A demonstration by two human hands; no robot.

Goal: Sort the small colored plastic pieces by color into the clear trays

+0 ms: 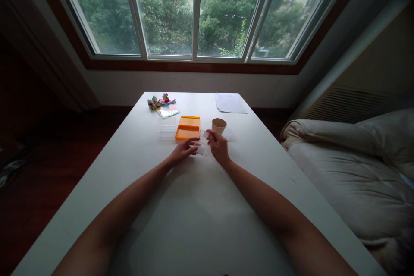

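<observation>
Above the white table (194,207), both my hands hold a small clear plastic case (201,148), which looks hinged open. My left hand (183,152) has its fingers closed on the lower part. With thumb and fingers pinched, my right hand (218,145) grips the upper part. Just beyond them lies an orange plastic box (189,132), opened out flat. A brown paper cup (219,125) stands upright right behind my right hand. Left of the orange box is a clear plastic tray (167,133). Whether anything is inside the case is too small to tell.
Small colourful figurines (155,102) and a shiny flat packet (168,112) sit at the far left of the table. Sheets of paper (230,103) lie at the far right. A pale sofa (349,172) stands along the right side, and a window (194,13) is ahead.
</observation>
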